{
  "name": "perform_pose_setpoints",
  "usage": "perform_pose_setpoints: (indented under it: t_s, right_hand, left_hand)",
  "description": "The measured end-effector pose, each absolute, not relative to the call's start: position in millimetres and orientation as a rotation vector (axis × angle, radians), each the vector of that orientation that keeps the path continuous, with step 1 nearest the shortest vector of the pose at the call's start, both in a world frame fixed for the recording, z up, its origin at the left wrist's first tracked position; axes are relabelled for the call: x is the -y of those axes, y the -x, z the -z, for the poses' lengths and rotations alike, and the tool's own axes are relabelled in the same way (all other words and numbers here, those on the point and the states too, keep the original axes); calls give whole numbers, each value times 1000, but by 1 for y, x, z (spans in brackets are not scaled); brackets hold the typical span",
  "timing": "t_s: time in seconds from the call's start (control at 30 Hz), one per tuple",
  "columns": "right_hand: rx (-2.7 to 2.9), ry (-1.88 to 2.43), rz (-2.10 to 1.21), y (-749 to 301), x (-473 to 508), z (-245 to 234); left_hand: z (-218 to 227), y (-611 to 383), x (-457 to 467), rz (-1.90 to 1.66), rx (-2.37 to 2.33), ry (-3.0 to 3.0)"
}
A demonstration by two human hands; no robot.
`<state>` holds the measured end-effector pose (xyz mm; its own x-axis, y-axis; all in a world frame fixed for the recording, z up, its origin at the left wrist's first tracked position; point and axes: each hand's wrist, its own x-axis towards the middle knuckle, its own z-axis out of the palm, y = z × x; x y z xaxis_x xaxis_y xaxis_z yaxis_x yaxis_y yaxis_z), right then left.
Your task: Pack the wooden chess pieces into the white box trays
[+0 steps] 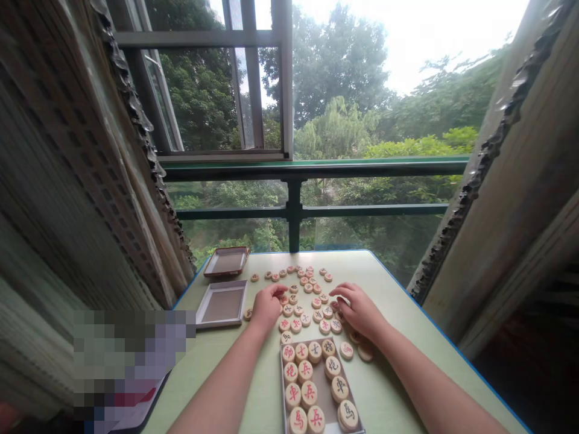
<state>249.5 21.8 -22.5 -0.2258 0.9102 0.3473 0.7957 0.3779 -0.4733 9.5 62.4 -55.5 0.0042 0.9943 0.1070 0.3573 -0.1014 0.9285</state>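
Note:
Round wooden Chinese chess pieces (305,319) with red or black characters lie scattered over the table. My left hand (268,307) is at the left side of the spread, fingers bent forward over a red-marked piece (283,299); whether it touches that piece is unclear. On the right side, my right hand (359,307) hovers low with fingers apart, and partly covers a few pieces. Between my forearms stands a shallow box (322,392) holding pieces along its sides: red ones in two columns at left, black ones down the right, some seemingly stacked.
An empty grey tray (221,303) lies left of my left hand, with a brown-rimmed tray (226,261) behind it. The pale green table (384,274) has a blue edge. Beyond stand a green railing (294,211) and a window; curtains (511,181) hang on both sides.

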Motion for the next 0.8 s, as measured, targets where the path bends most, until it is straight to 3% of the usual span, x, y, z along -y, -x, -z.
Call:
perform_pose_setpoints:
  t_s: [0.37, 0.8]
  right_hand:
    - [2159, 1427, -314, -229, -26, 15]
    - [2217, 1526, -286, -207, -74, 15]
  left_hand:
    - [50, -12, -57, -1054, -1504, -1659]
    - [56, -10, -59, -1297, -1373, -1749]
